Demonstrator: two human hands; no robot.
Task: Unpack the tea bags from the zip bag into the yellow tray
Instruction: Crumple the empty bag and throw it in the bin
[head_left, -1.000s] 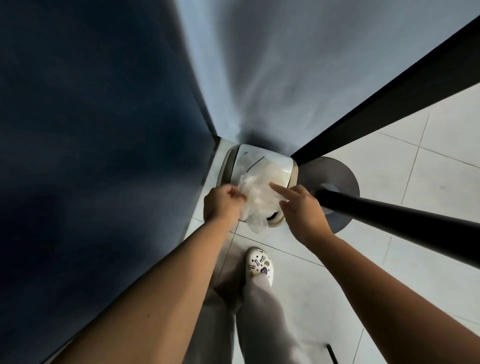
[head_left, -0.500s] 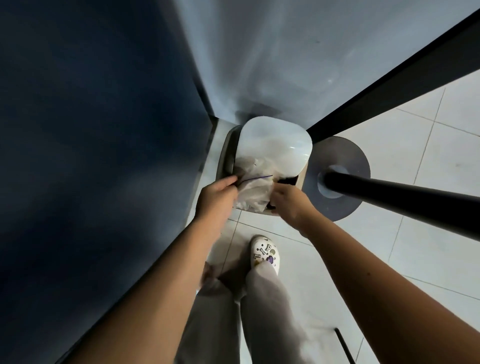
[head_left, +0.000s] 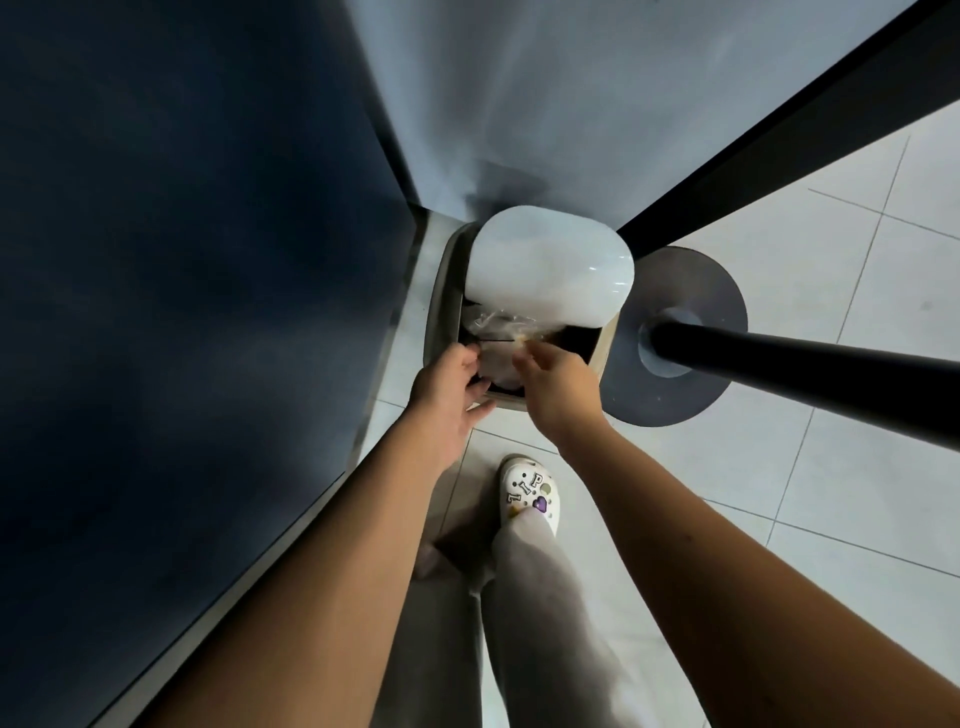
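You are pinching the likely light, limp, slippery bag (head_left: 498, 332) by its edge with your right hand (head_left: 558, 387) over the bin (head_left: 602, 358), your left hand (head_left: 447, 395) curling at the rim, grip unclear.

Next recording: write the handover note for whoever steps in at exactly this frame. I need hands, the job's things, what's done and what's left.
Left hand: at the bin's near rim, fingers curled into the opening beside the zip bag; grip unclear.
Right hand: fingertips pinch the zip bag's edge.
Zip bag: crumpled, inside the bin under the raised white lid.
Tea bags, yellow tray: not in view.
Done: the bag is apparently being thrown away.
Left: let go of it, then check that the tea bags are in the tray.
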